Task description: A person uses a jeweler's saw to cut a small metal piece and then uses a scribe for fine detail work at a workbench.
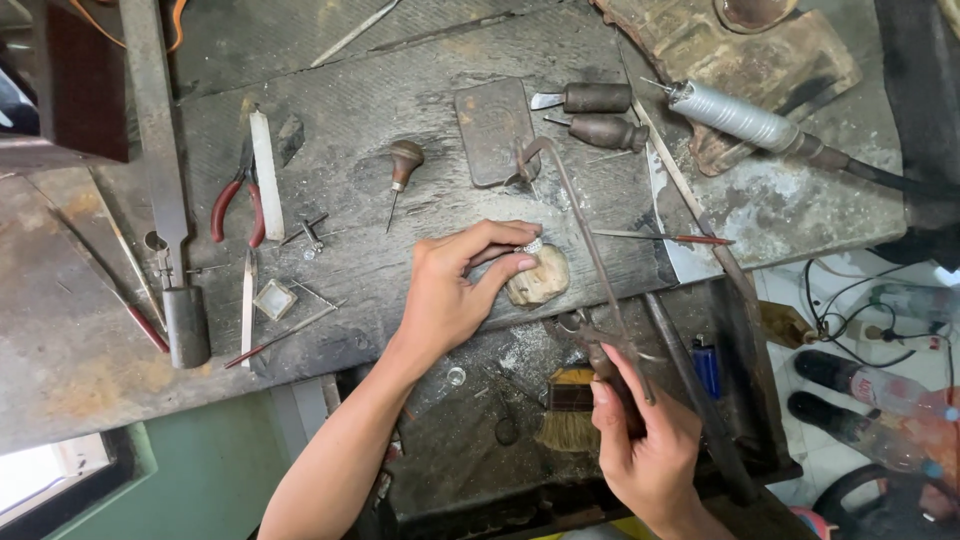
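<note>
Left hand (455, 290), near the middle of the frame, pinches a small silvery metal ring (534, 245) between thumb and forefinger, pressing it down against a pale, worn wooden bench peg (540, 280) that juts from the scarred grey workbench (420, 130). Right hand (650, 455), at the lower right, is closed around the dark handle of a thin-framed metal jeweller's saw (580, 215), whose frame runs up toward the ring.

I judge the ring light, stiff and smooth, so prone to slip or spin; it wants a firm fingertip grip on its outer edges, braced on the peg. The saw blade looks hair-thin and would likely snap if twisted, so the handle is the place to hold.

Around them: red-handled pliers (235, 205) and a white flat bar (266, 175) at the upper left, a wooden mushroom-handled graver (403, 165) above the left hand, two dark-handled gravers (598, 113) at the upper middle, a silver rotary handpiece (740, 118) at the upper right. A bristle brush (570, 415) lies in the tray below, just beside the right hand, and the long red-tipped needle file (660, 238) lies close to the saw frame's path.
</note>
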